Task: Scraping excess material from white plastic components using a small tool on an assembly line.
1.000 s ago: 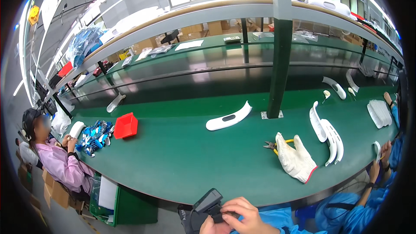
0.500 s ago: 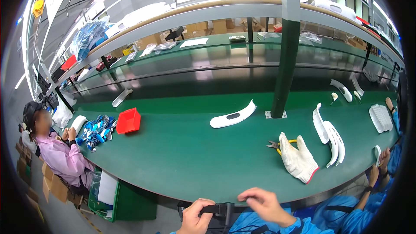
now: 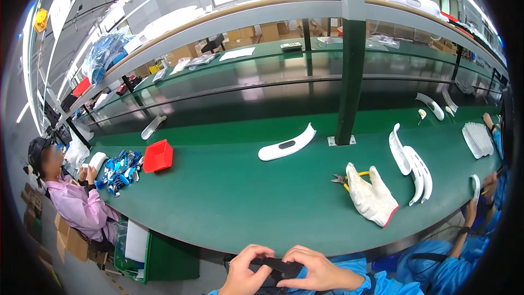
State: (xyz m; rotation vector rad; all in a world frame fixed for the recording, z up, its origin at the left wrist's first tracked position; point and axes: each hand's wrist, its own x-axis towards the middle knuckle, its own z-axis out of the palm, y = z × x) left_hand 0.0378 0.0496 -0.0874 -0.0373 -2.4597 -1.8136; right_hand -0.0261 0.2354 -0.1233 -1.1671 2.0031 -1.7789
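Observation:
At the table's near edge, my left hand and my right hand are both closed on a black strap with what looks like a buckle, held low in front of my body. Fingers cover part of it. Ahead on the green table lies a white work glove, resting over yellow-handled pliers. Further off is a curved white plastic part with a dark oval slot. More curved white parts lie right of the glove.
A green post rises from the table under a long shelf. At left, a person in pink sits by a blue-and-white pile of parts and a red bin. On the right, another person in blue holds a white part near stacked white pieces.
My right hand has moved left and closed on the black strap beside my left hand. The whole view has shifted slightly. The co-worker at left has raised a small white piece.

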